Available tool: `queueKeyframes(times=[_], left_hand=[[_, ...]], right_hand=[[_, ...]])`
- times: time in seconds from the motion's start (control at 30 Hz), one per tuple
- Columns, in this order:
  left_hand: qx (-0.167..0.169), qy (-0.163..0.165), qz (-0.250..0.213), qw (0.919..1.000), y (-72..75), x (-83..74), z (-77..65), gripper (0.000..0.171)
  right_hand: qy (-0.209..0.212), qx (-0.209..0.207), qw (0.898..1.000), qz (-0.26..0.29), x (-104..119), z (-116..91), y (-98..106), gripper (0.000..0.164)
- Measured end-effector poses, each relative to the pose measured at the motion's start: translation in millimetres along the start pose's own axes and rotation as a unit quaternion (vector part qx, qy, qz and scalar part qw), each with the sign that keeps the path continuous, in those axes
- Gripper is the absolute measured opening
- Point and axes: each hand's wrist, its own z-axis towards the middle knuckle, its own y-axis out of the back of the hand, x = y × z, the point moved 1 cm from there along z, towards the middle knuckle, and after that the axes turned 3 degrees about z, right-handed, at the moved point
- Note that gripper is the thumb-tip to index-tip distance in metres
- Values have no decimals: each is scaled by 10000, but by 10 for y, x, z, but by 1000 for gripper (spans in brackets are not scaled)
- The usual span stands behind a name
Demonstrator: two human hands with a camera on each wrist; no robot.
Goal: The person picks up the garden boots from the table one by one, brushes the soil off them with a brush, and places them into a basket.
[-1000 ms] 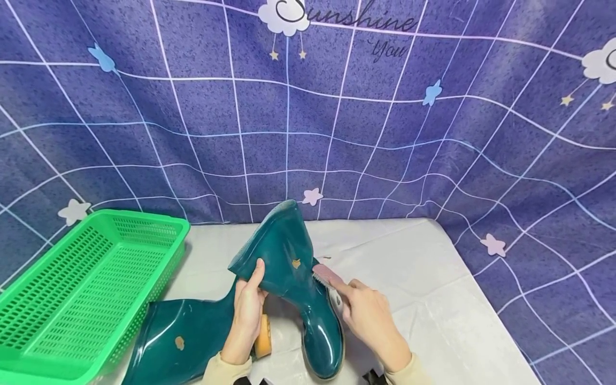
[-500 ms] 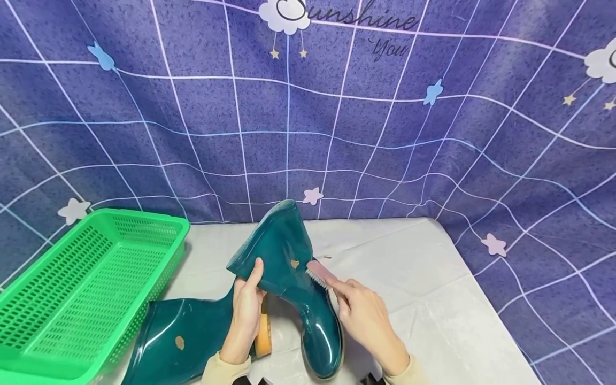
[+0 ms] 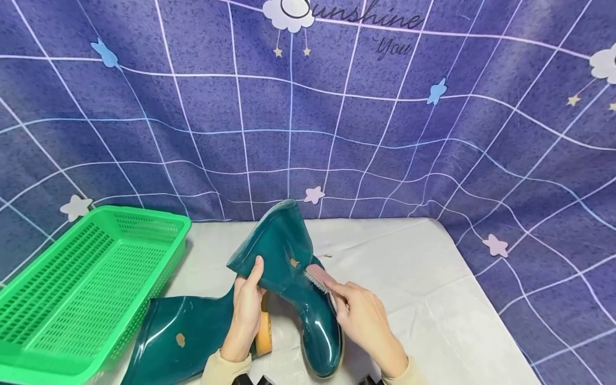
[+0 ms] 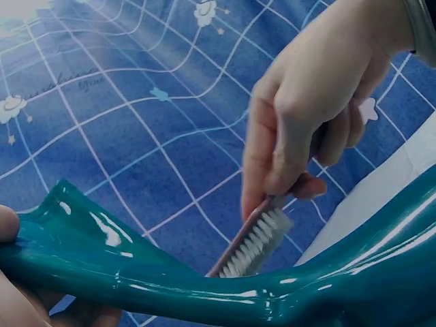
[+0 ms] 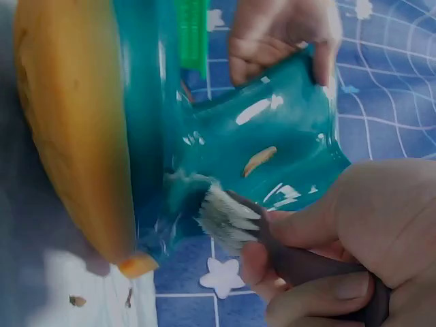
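Observation:
A glossy teal rubber boot (image 3: 284, 251) leans over the table, its toe pointing toward me and its wide top tilted up to the left. My left hand (image 3: 247, 310) grips the shaft near the top edge, thumb lying on the outer side. In my right hand (image 3: 363, 315) is a pink scrub brush (image 3: 317, 274) with white bristles. Its bristles (image 5: 228, 214) touch the boot around the ankle, as the right wrist view shows. A small brown patch (image 5: 260, 161) marks the shaft. The orange-yellow sole (image 5: 75, 136) of this boot appears in the right wrist view.
Left of the held boot, a second teal boot (image 3: 185, 337) lies on its side, with a brown patch and an orange sole (image 3: 263, 334). A green plastic basket (image 3: 96, 289) stands at the far left. Brown bits (image 5: 78, 300) lie on the white-covered table (image 3: 414, 278). Behind hangs a blue grid-patterned curtain.
The brush in my right hand has moved up and left along the boot's ankle, then shifted slightly back down. My left hand keeps its grip on the boot, which has barely moved.

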Motion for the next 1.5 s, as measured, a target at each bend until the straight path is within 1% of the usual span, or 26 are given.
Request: queueKeyframes(times=[0.03, 0.1, 0.2, 0.27, 0.3, 0.37, 0.47, 0.53, 0.6, 0.63, 0.7, 0.77, 0.83, 0.93, 1.0, 1.03, 1.13, 1.23, 1.3, 1.37, 1.4, 1.5], left_hand=[[-9, -14, 0, 10000, 3, -1, 3, 27], [-1, 6, -8, 10000, -3, 0, 4, 27], [33, 60, -30, 10000, -33, 17, -1, 25], [46, 99, -20, 9999, -52, 28, -8, 24], [26, 110, -7, 9999, -56, 32, -12, 24], [-25, 72, -8, 10000, -50, 32, -16, 23], [-131, -2, -2, 9999, -11, 13, -8, 26], [-155, -28, -17, 9999, 21, -1, 2, 26], [-112, -16, 9, 9999, 42, -9, 10, 26], [-89, -10, 3, 10000, 45, -10, 13, 25], [-64, -6, -11, 10000, 39, -4, 18, 24], [-58, -8, -3, 10000, 21, 7, 15, 24], [-97, -43, -26, 9999, 8, 11, 11, 23], [-110, -84, -24, 9999, 20, 13, 10, 25], [-102, -122, -58, 9999, 35, 15, 15, 25], [-87, -128, -55, 9999, 39, 18, 17, 25], [-76, -79, 31, 9999, 20, 35, 9, 26], [-88, -10, 130, 9999, -23, 53, -6, 28], [-92, 31, 150, 9998, -49, 59, -12, 30], [-102, 50, 112, 9999, -64, 57, -14, 30], [-117, 38, 78, 9999, -65, 54, -13, 29], [-179, -64, 3, 9998, -49, 36, -4, 27]], right_hand=[[-113, -35, 9999, -3, 0, 5, 13, 34], [-171, -223, 9996, 92, -2, 20, 9, 34], [73, -588, 9975, 393, 4, 32, -55, 34], [230, -625, 9963, 551, 15, 25, -91, 35], [266, -573, 9962, 600, 22, 18, -101, 35], [221, -326, 9973, 612, 36, 7, -96, 34], [-173, 184, 9975, 655, 55, -1, -33, 32], [-463, 369, 9961, 646, 53, 7, 4, 31], [-690, 344, 9946, 691, 42, 21, 17, 30], [-722, 288, 9941, 763, 36, 30, 11, 30], [-673, 141, 9932, 943, 25, 43, -19, 31], [-576, 80, 9920, 1122, 28, 41, -55, 32], [-487, 260, 9906, 1252, 45, 36, -59, 33], [-523, 640, 9882, 1291, 67, 23, -6, 34], [-548, 748, 9869, 1321, 69, 24, 43, 33], [-587, 722, 9866, 1340, 66, 25, 58, 33], [-691, 437, 9874, 1357, 46, 26, 54, 31], [-829, 231, 9885, 1242, 34, 27, 20, 31], [-846, 156, 9898, 1134, 33, 30, 2, 30], [-834, 251, 9892, 1183, 39, 33, -4, 30], [-823, 359, 9873, 1313, 47, 32, 4, 29], [-831, 794, 9763, 1833, 73, 29, 48, 27]])
